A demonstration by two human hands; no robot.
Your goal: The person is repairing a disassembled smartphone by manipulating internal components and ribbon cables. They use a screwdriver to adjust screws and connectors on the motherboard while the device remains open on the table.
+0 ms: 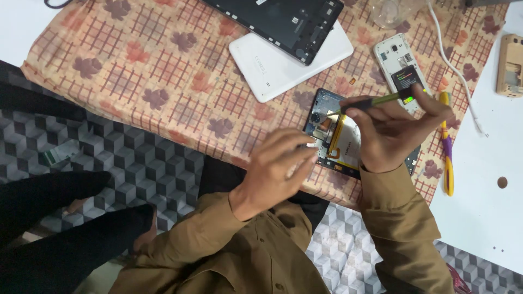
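An opened phone [333, 135] with its back cover off lies on a patterned cloth [163, 81], showing a yellowish battery and circuit parts. My left hand [278, 169] rests on the phone's left edge, fingers pressing it down. My right hand [395, 133] is over the phone's right side and grips a thin screwdriver [376, 100] with a green-and-black handle, held nearly level with its tip pointing left over the phone's upper part.
A white tablet [283, 60] lies under a black tablet frame [283, 19] at the top. A white phone [400, 68] without its back lies to the right, beside a yellow-purple tool [447, 147], a white cable [452, 65] and a tan part [511, 65].
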